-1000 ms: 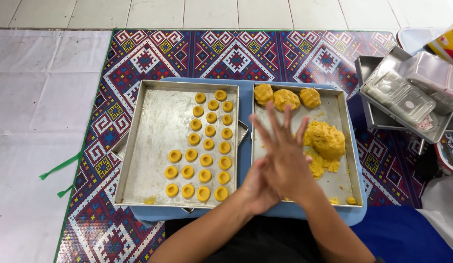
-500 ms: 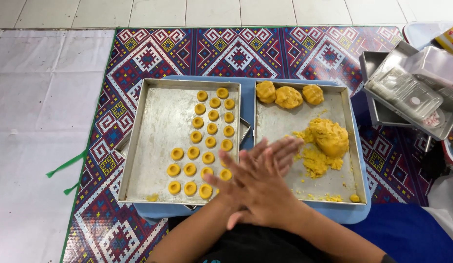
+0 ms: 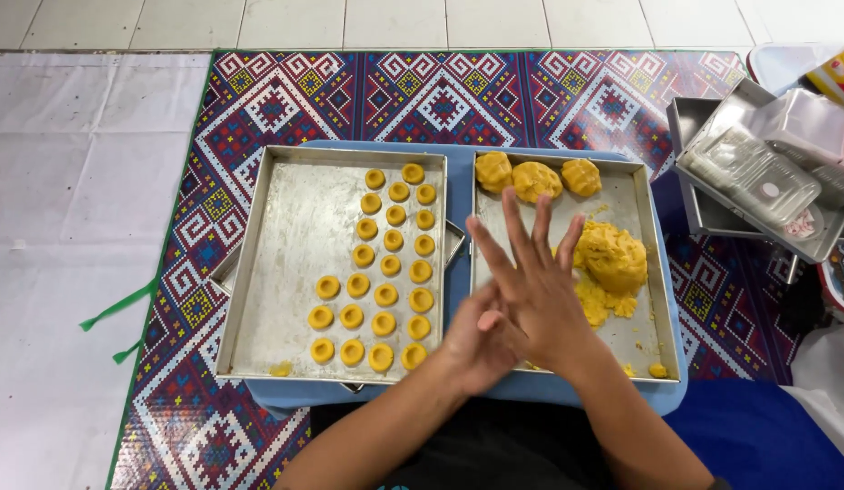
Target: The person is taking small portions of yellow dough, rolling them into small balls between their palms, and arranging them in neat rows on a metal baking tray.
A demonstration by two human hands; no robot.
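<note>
Floor: patterned mat point(image 3: 286, 100) under a blue board point(image 3: 458, 272).
Hands: right hand point(image 3: 531, 290) over left hand point(image 3: 472, 349), palms pressed together, fingers spread; anything between them is hidden.
Dough: mound point(image 3: 610, 259) in right tray point(image 3: 644, 272).
Risk: uneven pressure could likely misshape a piece, or a forearm could brush the pressed rounds point(image 3: 390, 268) in the left tray point(image 3: 295, 227).

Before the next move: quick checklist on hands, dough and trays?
1. Palms together: ok, right hand lies over left hand, fingers spread.
2. Dough between the palms: cannot tell, the hands hide it.
3. Dough supply: ok, big dough lump and three smaller dough lumps sit in the right tray.
4. Room in the left tray: ok, its left part is bare beside the dented dough rounds.
5. Trays steady: ok, both rest flat on the blue board.
</note>
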